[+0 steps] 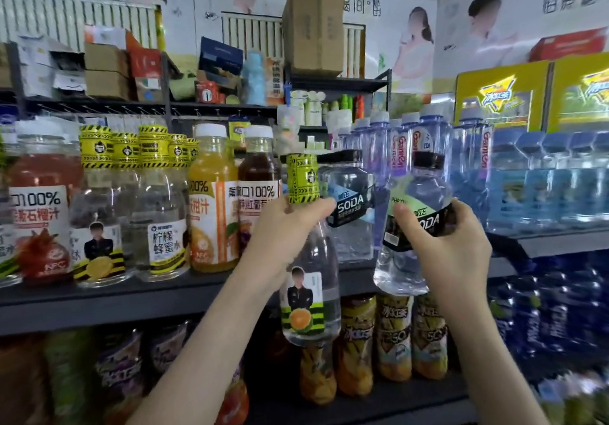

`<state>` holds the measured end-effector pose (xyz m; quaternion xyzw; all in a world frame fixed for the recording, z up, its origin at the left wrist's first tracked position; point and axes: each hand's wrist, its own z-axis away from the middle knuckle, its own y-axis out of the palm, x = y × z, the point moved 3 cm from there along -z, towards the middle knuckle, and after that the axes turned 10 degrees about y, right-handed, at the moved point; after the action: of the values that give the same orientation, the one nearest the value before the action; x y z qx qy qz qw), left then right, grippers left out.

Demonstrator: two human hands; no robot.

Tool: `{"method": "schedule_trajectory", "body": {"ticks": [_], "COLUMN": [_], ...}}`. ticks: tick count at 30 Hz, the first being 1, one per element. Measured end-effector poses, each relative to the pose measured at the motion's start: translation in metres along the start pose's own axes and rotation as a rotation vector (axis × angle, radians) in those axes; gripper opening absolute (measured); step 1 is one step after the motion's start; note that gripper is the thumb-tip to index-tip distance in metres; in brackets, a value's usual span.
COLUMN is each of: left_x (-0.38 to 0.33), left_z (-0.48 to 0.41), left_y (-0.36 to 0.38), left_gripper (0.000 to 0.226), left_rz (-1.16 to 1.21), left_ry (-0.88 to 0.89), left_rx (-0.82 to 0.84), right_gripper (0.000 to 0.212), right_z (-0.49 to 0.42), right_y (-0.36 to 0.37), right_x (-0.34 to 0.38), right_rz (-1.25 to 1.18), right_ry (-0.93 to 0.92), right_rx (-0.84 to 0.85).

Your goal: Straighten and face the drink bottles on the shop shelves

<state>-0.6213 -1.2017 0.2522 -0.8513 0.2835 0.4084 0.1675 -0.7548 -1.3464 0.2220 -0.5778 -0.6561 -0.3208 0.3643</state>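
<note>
Shelf board (99, 299) is the reference: dark, flat, matte-looking. On its left part stands the yellow-capped row (155, 207), clear smooth plastic with hazard-stripe shrink sleeves over the caps and labels mostly forward. Just right of that on the board are the juice bottles (214, 207), with white caps, straight walls and glossy wraps. Left hand (290, 227) is clenched round the neck of the striped bottle (309, 296), which hangs off the board in front of its edge, base below it and label facing out. Its sleeve and stripes read greener and the fruit looks orange, so probably a different flavour from the row; check before slotting it in. Shelved soda bottle (349, 207) stands on the board behind it: squat, round shoulders, black cap. Right hand (451, 250) wraps the label band of the held soda bottle (410, 227), which is tilted, clear of the board and in front of its edge. To do this well, seat one bottle at a time. Land the base flat, then twist until the label squares to the aisle and the front lines up with the neighbours. A thin wall will dent if squeezed, so keep the grip light. A neck grip lets the bottle swing, so steady it before letting go.
</note>
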Motion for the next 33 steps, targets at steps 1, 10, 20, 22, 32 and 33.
{"method": "schedule_trajectory", "body": {"ticks": [1, 10, 20, 22, 32, 33], "left_x": [-0.001, -0.005, 0.026, 0.031, 0.044, 0.044], "left_z": [0.001, 0.003, 0.047, 0.055, 0.070, 0.070], "left_y": [0.007, 0.047, 0.055, 0.054, 0.021, 0.017], "left_gripper": [0.022, 0.015, 0.028, 0.029, 0.029, 0.029], "left_rz": [0.011, -0.042, -0.036, -0.030, -0.010, -0.007], "left_ry": [-0.016, -0.100, -0.311, -0.340, -0.376, -0.361], "left_rx": [0.007, -0.067, -0.082, -0.082, -0.029, -0.019], "right_gripper": [0.043, 0.044, 0.042, 0.051, 0.059, 0.060], "right_z": [-0.005, -0.040, -0.002, 0.008, 0.058, 0.062], "right_y": [-0.005, -0.026, -0.008, 0.000, 0.023, 0.025], "right_x": [-0.002, -0.022, -0.036, -0.040, -0.037, -0.036], "right_rz": [-0.013, -0.079, -0.058, -0.020, 0.227, 0.236], "right_ry": [-0.005, -0.047, 0.008, 0.019, -0.275, -0.305], "right_rx": [0.018, 0.224, 0.542, 0.564, 0.476, 0.471]}}
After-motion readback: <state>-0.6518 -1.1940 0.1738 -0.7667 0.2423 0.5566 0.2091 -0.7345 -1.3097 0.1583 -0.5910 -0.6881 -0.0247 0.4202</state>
